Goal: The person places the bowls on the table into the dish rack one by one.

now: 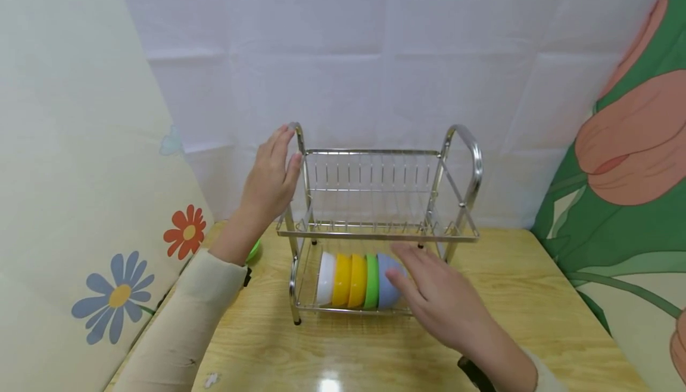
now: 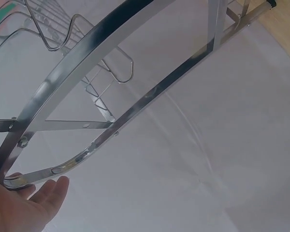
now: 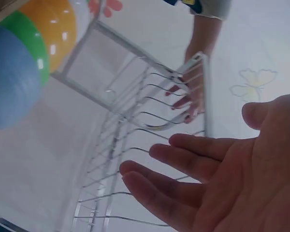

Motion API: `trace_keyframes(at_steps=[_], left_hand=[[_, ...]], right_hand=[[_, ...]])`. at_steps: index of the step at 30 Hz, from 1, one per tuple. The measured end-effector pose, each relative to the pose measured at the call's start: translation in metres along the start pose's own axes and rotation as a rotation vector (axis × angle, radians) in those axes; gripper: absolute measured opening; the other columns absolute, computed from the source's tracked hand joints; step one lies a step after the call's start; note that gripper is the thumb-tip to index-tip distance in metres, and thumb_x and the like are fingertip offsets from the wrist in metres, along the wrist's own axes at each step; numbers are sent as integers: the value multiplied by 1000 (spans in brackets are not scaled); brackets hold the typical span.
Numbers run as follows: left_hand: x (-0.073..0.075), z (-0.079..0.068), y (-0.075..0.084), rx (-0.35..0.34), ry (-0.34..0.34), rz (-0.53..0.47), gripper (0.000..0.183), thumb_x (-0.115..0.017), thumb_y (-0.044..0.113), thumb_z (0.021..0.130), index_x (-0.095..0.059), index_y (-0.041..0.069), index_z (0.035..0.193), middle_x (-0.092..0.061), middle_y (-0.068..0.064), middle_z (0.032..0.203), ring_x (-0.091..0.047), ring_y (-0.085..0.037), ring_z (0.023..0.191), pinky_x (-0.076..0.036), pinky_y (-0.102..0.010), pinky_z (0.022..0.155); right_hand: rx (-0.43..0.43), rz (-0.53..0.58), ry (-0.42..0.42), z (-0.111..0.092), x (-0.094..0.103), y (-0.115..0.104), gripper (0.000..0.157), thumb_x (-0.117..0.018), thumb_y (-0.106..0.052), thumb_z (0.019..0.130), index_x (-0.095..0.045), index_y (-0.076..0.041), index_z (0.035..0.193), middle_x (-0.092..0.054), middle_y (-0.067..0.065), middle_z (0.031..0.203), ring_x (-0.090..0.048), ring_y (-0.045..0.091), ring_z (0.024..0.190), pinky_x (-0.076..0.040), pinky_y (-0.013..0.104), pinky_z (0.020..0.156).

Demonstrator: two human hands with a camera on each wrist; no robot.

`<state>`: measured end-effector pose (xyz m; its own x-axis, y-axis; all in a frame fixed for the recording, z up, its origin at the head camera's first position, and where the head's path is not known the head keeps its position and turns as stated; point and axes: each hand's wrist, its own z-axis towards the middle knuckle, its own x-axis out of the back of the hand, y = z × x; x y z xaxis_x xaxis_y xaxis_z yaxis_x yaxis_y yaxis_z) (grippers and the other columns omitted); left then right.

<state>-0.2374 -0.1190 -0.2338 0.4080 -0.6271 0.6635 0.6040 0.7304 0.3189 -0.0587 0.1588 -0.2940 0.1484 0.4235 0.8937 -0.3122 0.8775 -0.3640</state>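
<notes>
A two-tier chrome dish rack (image 1: 375, 236) stands on the wooden table. My left hand (image 1: 271, 171) touches the top of the rack's left handle, its fingers fairly straight. In the left wrist view that hand (image 2: 26, 205) lies against the bend of the metal tube. My right hand (image 1: 445, 296) hovers before the lower tier with fingers extended, holding nothing. Behind it, a row of bowls stands on edge: a white bowl (image 1: 325, 279), yellow bowls (image 1: 357, 282), a green bowl (image 1: 371, 282) and a blue bowl (image 1: 387, 285), partly hidden by my right hand.
Part of a green object (image 1: 254, 251) shows behind my left forearm, with a small black item (image 1: 247, 277) beside it. A white cloth (image 1: 343, 58) hangs behind the rack. Flower-printed panels (image 1: 632, 142) stand at both sides.
</notes>
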Motion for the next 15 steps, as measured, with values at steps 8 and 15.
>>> trace_keyframes(at_steps=[8, 15], left_hand=[[1, -3, -1, 11, -20, 10, 57, -36, 36, 108, -29, 6, 156, -25, -12, 165, -29, -34, 149, -30, -52, 122], [1, -6, -1, 29, -52, -18, 59, -36, 38, 108, -24, 9, 158, -19, -8, 167, -26, -34, 150, -29, -55, 121]], right_hand=[[130, 105, 55, -19, 46, -6, 35, -46, -32, 106, -56, -39, 140, -62, -10, 139, -62, 22, 125, -53, 54, 97], [226, 196, 189, -19, 82, 12, 46, -47, -12, 105, -54, -36, 143, -66, -10, 132, -62, 6, 118, -51, 19, 94]])
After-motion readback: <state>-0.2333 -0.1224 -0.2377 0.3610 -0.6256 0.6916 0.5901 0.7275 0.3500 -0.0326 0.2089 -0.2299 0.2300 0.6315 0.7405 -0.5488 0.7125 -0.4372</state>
